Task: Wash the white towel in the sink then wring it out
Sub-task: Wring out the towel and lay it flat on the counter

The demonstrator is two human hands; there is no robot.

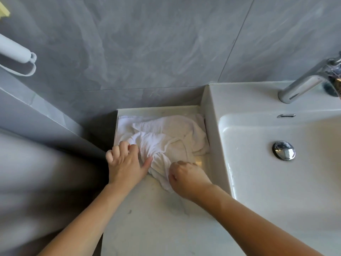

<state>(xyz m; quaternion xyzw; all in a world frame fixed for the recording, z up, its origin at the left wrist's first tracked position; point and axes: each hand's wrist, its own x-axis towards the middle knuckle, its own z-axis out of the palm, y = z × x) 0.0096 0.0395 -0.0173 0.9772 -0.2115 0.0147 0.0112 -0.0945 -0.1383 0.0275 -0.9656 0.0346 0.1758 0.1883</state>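
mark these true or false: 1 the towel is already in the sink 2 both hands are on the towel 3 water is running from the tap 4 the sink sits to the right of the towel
1. The white towel is in the sink. False: it lies crumpled on the counter beside the sink.
2. Both hands are on the towel. True: the left hand and the right hand both grip its near edge.
3. Water runs from the tap. False: no stream is visible.
4. The sink sits to the right of the towel. True.

The towel [162, 139] is gripped by both hands, left [125, 163] and right [186, 177], on the counter [156, 218] beside the sink [276, 182].
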